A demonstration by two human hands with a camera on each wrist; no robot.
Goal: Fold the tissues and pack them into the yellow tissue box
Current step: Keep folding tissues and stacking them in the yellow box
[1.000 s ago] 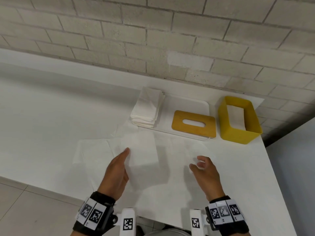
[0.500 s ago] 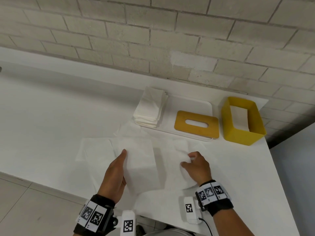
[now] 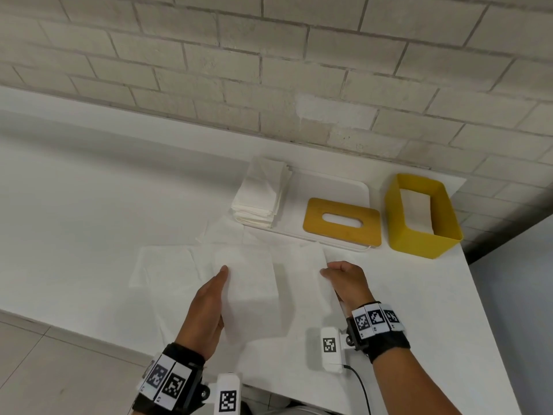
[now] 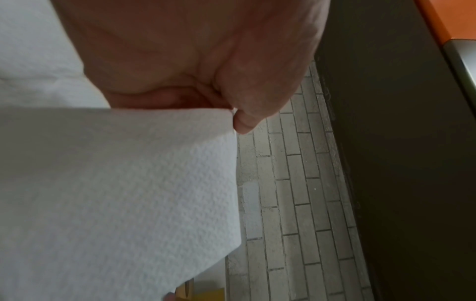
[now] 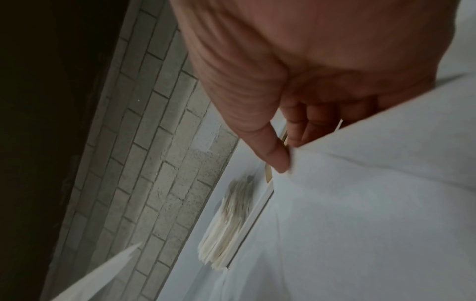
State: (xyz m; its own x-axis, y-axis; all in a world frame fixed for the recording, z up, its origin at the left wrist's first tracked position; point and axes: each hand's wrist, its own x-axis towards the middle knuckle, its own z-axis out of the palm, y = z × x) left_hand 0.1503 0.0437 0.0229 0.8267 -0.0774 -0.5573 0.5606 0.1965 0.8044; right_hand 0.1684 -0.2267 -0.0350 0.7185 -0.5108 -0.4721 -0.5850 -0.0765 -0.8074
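A white tissue [image 3: 251,289] lies spread near the table's front edge. My left hand [image 3: 214,295] holds its left flap raised; the thumb [image 4: 244,122] sits at the flap's corner and the fingers are hidden under the sheet [image 4: 115,193]. My right hand [image 3: 344,280] pinches the tissue's right edge [image 5: 373,193] between thumb [image 5: 278,160] and fingers and lifts it off the table. The open yellow tissue box [image 3: 425,238] stands at the far right, something white showing inside. Its yellow slotted lid [image 3: 341,235] lies on a white tray [image 3: 338,190].
A stack of folded tissues [image 3: 260,199] sits on the tray's left end, also seen edge-on as a stack [image 5: 231,224]. More flat tissues [image 3: 164,265] lie left of my hands. A brick wall runs behind; the table's front and right edges are close.
My right hand has taken hold of the tissue's right edge and carried it up and leftward. The left hand has stayed put with its flap.
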